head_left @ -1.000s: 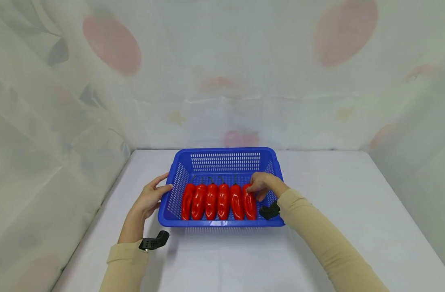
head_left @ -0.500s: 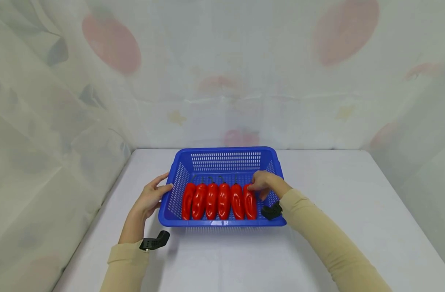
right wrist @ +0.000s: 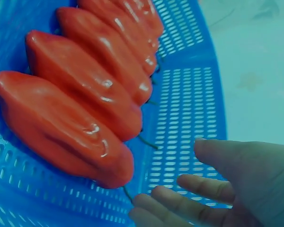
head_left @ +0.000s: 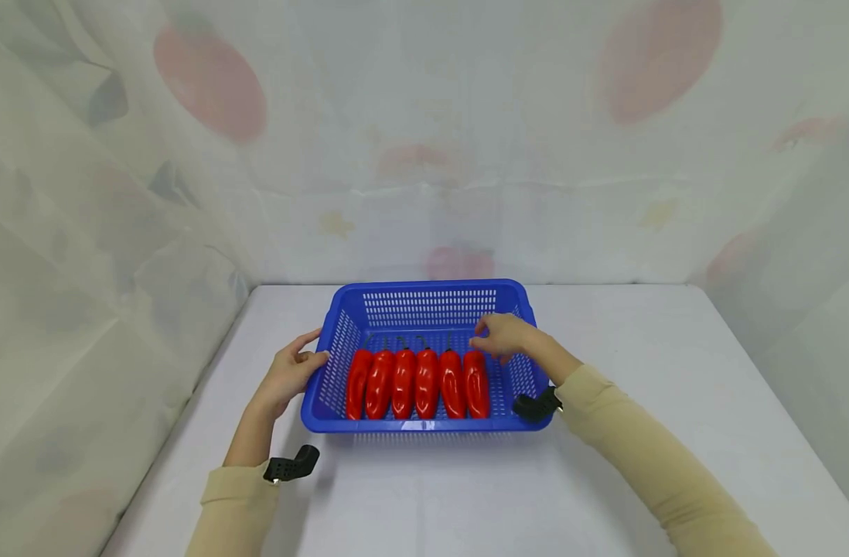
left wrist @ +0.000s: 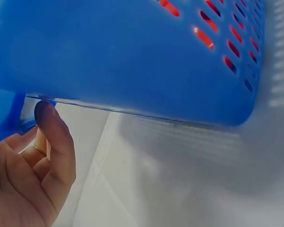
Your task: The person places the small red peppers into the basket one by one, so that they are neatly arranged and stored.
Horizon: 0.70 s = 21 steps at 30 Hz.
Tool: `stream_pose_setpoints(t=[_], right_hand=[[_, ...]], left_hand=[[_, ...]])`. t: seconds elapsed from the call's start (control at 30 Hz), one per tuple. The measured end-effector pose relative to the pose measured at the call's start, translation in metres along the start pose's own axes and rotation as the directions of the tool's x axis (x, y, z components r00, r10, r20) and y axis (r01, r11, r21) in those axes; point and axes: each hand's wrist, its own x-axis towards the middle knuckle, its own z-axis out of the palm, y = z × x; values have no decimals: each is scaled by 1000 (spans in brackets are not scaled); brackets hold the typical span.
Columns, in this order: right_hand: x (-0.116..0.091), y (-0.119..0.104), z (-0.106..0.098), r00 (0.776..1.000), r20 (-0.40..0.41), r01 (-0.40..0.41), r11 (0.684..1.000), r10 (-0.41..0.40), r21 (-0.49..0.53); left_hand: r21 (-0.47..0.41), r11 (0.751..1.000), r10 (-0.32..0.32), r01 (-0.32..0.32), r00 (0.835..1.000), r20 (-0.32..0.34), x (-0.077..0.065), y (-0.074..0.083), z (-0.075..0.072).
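Several glossy red chili peppers (head_left: 427,384) lie side by side in a row inside a blue plastic basket (head_left: 427,425), their green stems toward the far wall. The basket's left rim is gripped by my left hand (head_left: 285,379), thumb on top. From the left wrist view, that hand's fingers (left wrist: 57,142) bend up at the rim. My right hand (head_left: 506,337) hovers inside the basket just beyond the rightmost pepper (head_left: 476,384). In the right wrist view its fingers (right wrist: 180,201) are apart from that pepper (right wrist: 66,127) and hold nothing.
The basket stands on a white-covered table (head_left: 647,371), near its far edge. A patterned cloth (head_left: 424,139) hangs behind, and similar cloth flanks both sides. A black wrist camera (head_left: 292,464) sits on the left wrist, another (head_left: 538,404) on the right.
My right hand has let go of the rightmost pepper and risen slightly away and to the right. The left hand keeps its grip on the basket, which stays in place.
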Motion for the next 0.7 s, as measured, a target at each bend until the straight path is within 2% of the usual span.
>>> stream_pose_setpoints(t=[0.1, 0.23, 0.43, 0.7], right_hand=[[-6, 2, -3, 996, -55, 67, 998, -67, 5], [-15, 6, -8, 976, -140, 166, 986, -165, -8], [-28, 14, -16, 944, -245, 216, 975, -223, -56], [-42, 31, -25, 891, -364, 257, 962, -273, -92]], left_hand=[[57, 998, 35, -34, 999, -14, 0, 1, 0], [186, 980, 84, -74, 996, -42, -1, 2, 0], [401, 910, 148, -105, 986, -78, -2, 9, -2], [507, 845, 223, -172, 974, -42, -3, 16, -9]])
